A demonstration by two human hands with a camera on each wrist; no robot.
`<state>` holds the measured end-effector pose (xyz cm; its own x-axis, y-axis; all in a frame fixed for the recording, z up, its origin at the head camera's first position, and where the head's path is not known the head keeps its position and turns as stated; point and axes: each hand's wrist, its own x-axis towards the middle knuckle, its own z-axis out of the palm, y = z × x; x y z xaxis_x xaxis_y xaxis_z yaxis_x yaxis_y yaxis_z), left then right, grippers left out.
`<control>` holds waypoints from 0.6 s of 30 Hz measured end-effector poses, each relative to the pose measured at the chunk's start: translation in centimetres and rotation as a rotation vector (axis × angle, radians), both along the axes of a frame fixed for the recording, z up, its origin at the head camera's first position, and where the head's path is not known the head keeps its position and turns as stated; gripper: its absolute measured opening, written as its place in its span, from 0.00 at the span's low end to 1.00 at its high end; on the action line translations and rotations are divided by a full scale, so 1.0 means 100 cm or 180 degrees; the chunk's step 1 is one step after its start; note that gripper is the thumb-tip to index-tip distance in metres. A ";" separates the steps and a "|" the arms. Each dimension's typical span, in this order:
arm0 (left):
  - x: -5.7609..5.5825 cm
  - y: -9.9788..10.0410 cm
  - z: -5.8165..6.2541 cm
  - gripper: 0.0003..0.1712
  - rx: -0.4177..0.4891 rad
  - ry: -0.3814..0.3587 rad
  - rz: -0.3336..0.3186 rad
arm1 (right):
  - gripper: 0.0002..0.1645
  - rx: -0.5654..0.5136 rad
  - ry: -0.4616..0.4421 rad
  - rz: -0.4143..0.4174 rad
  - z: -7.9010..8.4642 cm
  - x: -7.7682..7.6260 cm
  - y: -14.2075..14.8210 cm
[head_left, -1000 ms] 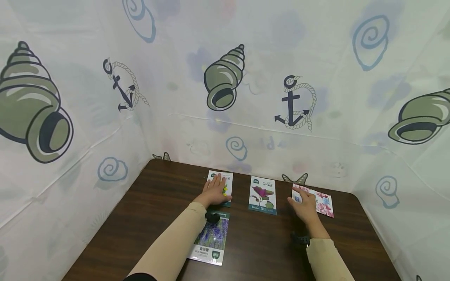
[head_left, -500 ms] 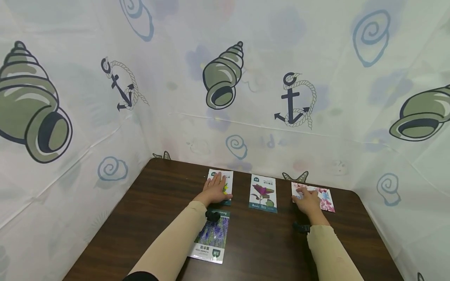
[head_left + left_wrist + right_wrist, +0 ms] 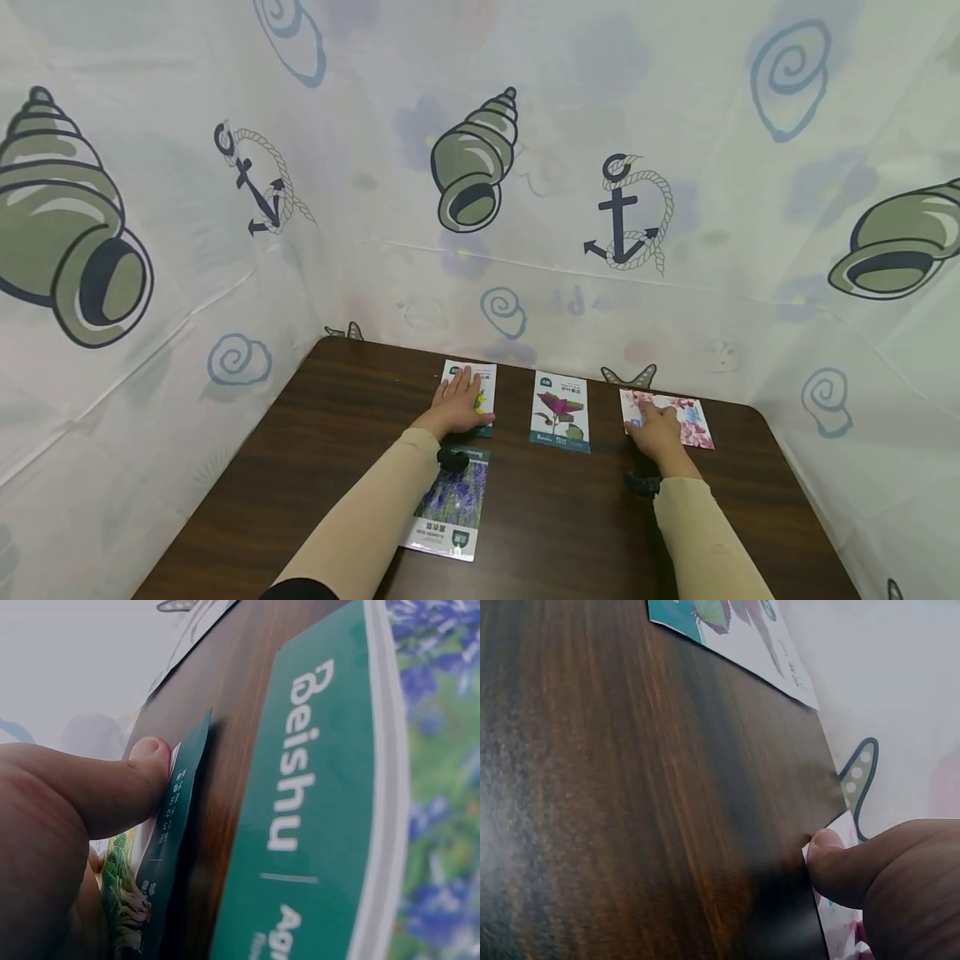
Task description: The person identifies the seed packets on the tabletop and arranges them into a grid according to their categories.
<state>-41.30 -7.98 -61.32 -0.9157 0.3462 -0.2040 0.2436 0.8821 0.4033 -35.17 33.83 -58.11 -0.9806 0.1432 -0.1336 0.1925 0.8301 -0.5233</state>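
My left hand [image 3: 452, 410] lies with spread fingers over a white and green flower seed packet [image 3: 487, 380] at the back of the table. In the left wrist view its thumb touches the packet's green end, which lifts slightly. My right hand [image 3: 660, 433] rests on a packet with pink blossoms [image 3: 693, 423], lying sideways near the back right; the thumb sits at its near left corner in the right wrist view. Between the hands lies a packet with a magenta flower [image 3: 559, 408]. A lavender seed packet [image 3: 456, 504] lies nearer, partly under my left forearm.
The dark brown wooden table [image 3: 555, 517] has rounded back corners. A white curtain [image 3: 375, 200] printed with shells and anchors stands close behind its back edge and along both sides.
The pink-blossom packet has turned a little and shifted slightly toward the back under my right hand, its edges now straighter to the table's back edge. My left hand keeps its place.
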 end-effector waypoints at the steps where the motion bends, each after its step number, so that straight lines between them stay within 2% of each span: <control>1: 0.000 0.000 0.001 0.62 -0.0007 -0.0017 -0.0003 | 0.44 0.0017 0.0004 0.0029 0.000 0.000 0.001; 7: 0.000 0.000 0.003 0.62 0.0052 -0.0100 0.0016 | 0.43 0.0075 0.0046 0.0096 0.001 0.004 0.001; 18: 0.002 0.000 0.005 0.62 0.0160 -0.0072 0.0036 | 0.43 0.0031 0.0035 0.0077 -0.002 0.006 0.000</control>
